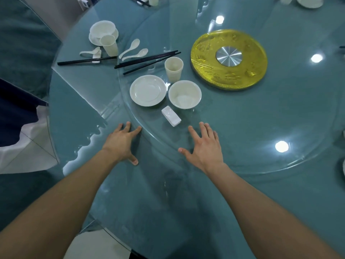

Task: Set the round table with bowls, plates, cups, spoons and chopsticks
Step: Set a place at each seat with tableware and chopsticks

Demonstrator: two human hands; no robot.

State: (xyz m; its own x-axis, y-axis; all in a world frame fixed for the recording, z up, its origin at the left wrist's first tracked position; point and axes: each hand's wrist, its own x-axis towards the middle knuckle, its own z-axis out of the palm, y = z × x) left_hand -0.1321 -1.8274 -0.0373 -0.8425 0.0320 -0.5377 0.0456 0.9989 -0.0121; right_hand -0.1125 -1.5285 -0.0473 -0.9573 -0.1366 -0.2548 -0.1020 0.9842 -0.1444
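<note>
Two spread flat on the table (261, 193): left hand (121, 144), right hand (204, 148)

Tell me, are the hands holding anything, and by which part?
Nothing is held: the left hand and the right hand are both open, fingers spread.

Far place setting (309, 1), top-rt: cut by top edge, pieces unclear. Cup (153, 0), top-ctr: cropped, lower part only. Plate (93, 39) at left setting mostly under bowl (102, 28). White dish (343, 165) at rt edge: sliver only, type n/k.
</note>
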